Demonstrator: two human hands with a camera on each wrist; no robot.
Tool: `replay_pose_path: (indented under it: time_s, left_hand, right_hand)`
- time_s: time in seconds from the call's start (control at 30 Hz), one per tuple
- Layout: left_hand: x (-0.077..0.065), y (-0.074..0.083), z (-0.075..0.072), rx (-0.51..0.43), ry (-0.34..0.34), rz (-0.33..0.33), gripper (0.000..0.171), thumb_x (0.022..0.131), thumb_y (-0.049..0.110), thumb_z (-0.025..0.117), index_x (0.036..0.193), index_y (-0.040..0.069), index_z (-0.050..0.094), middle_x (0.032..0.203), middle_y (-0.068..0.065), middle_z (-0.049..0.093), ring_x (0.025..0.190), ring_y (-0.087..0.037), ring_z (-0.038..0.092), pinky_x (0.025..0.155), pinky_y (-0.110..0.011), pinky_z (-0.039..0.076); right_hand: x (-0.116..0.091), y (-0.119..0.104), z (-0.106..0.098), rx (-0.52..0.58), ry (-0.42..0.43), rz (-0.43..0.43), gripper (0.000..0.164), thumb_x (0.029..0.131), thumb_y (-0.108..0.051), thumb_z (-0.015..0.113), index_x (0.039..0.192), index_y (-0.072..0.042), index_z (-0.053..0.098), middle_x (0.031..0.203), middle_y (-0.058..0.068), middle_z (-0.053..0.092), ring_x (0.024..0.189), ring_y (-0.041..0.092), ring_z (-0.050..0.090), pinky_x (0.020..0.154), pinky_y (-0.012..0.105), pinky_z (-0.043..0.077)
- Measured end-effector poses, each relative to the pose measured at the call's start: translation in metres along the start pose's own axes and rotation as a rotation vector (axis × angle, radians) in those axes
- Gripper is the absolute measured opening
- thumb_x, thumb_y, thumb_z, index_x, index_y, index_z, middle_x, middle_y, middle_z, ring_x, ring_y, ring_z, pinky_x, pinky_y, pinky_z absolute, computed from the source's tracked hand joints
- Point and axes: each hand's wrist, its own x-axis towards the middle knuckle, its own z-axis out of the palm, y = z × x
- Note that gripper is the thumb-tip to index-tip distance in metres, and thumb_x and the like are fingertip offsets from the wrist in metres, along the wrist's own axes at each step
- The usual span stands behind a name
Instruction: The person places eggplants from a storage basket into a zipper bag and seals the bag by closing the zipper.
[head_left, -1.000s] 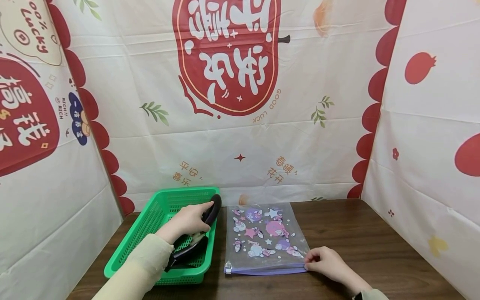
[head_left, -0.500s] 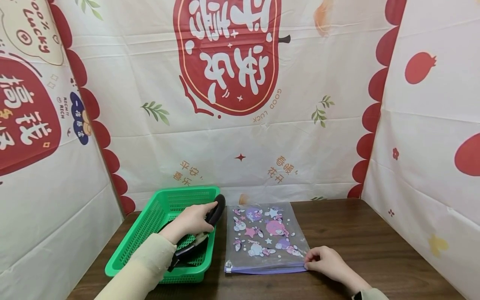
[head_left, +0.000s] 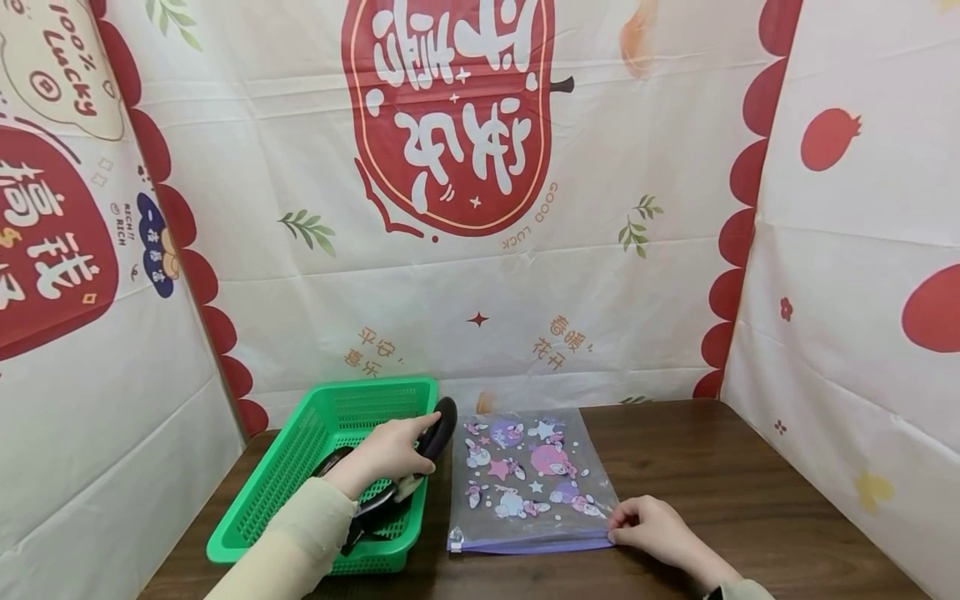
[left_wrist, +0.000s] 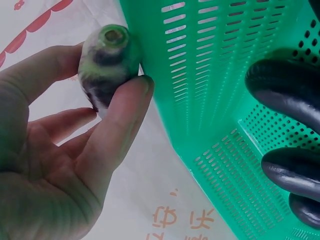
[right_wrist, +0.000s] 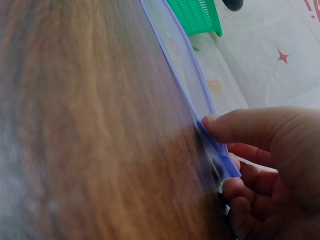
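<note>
1. Right of the green basket [head_left: 375,562], at the far corner of the mouth from it, the right hand [head_left: 652,529] pinches the edge of the printed slider bag [head_left: 525,483] between thumb and fingers.
2. The bag lies flat on the wooden table [head_left: 750,500], just right of the basket. It looks thin, light and floppy, so a hold on the stiffer purple zip strip [head_left: 532,546] should serve better than one on the film. The slider [head_left: 455,547] sits at the corner nearest the basket.
3. Above the basket's right side, the left hand [head_left: 386,454] grasps an eggplant [head_left: 442,429] with thumb and fingers, forefinger stretched along it.
4. That eggplant crosses over the basket's right rim, its dark end beyond it. I'd judge it moderately light and firm, its glossy skin slippery and easily bruised. A gentle grip round the middle should balance it; the stem stub [left_wrist: 114,36] looks too short to hold alone.
5. Inside the basket lie at least three more dark eggplants [left_wrist: 295,172], probably just as slick.
6. Behind the basket hangs a printed cloth [head_left: 480,275].
</note>
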Motion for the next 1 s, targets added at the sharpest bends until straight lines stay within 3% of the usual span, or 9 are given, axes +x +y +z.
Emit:
replay_pose_path:
  time_s: [0.27,0.53,0.77,1.0]
  left_hand:
    - [-0.001,0.005,0.001,-0.016,-0.005,0.023,0.079,0.081,0.012,0.075,0.15,0.013,0.037,0.126,-0.018,0.057,0.051,-0.016,0.055,0.048,-0.032,0.047]
    - [0.001,0.01,0.006,0.015,0.002,0.048,0.08,0.079,0.014,0.077,0.149,0.013,0.04,0.12,-0.017,0.06,0.063,-0.018,0.053,0.054,-0.033,0.045]
    - [0.002,0.021,0.01,0.013,0.004,0.095,0.08,0.076,0.013,0.077,0.148,0.011,0.041,0.101,-0.01,0.063,0.069,-0.02,0.051,0.059,-0.035,0.043]
    - [0.004,0.027,0.017,0.035,-0.002,0.116,0.078,0.077,0.014,0.078,0.147,0.011,0.043,0.102,-0.009,0.064,0.069,-0.018,0.052,0.058,-0.033,0.044]
  right_hand:
    - [0.0,-0.002,0.001,0.007,0.008,-0.007,0.008,0.075,-0.018,0.077,0.073,-0.019,0.069,0.067,-0.014,0.057,0.061,-0.001,0.047,0.057,0.024,0.038]
    - [-0.002,-0.001,0.002,0.0,0.007,-0.007,0.009,0.074,-0.019,0.077,0.073,-0.02,0.068,0.067,-0.015,0.057,0.062,-0.001,0.047,0.058,0.024,0.038]
    - [-0.001,-0.001,0.001,-0.011,0.013,-0.006,0.009,0.074,-0.019,0.076,0.072,-0.021,0.068,0.066,-0.016,0.057,0.061,-0.001,0.048,0.058,0.024,0.038]
    - [-0.002,-0.001,0.001,0.01,0.008,-0.01,0.008,0.075,-0.018,0.077,0.073,-0.019,0.069,0.067,-0.014,0.057,0.062,-0.001,0.047,0.057,0.024,0.038]
